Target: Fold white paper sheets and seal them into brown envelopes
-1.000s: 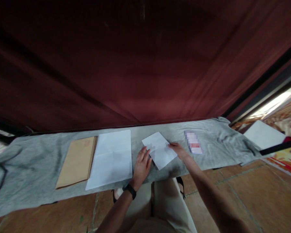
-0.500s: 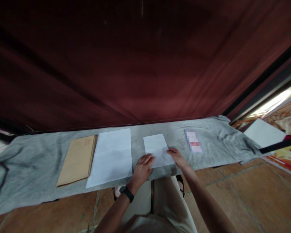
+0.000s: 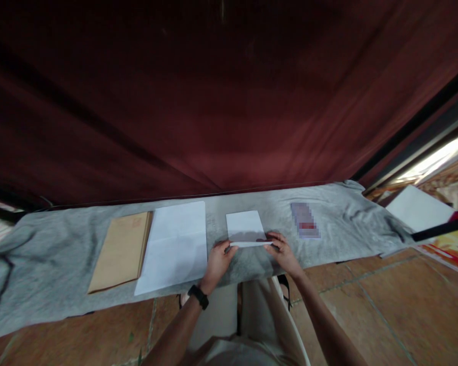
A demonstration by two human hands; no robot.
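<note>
A folded sheet of white paper (image 3: 246,226) lies on the grey cloth (image 3: 68,254) in front of me, its near edge lifted and turned up. My left hand (image 3: 219,260) pinches the left end of that raised edge between thumb and fingers. At the right end my right hand (image 3: 282,251) holds the same edge in the same way. Left of my left hand lies a stack of larger white sheets (image 3: 175,249) with a faint crease across it. Beside that stack are several brown envelopes (image 3: 118,249), piled together.
A blurred-out flat item with a red band (image 3: 305,221) lies on the cloth to the right. Dark red fabric (image 3: 229,101) hangs behind the narrow surface. A black bar (image 3: 442,231) and a white board (image 3: 420,208) stand at the far right. Brown tiles (image 3: 397,295) cover the floor.
Both hands have shifted from lying flat on the paper to gripping its near edge. That edge is now raised and bent away from me, so the paper looks shorter.
</note>
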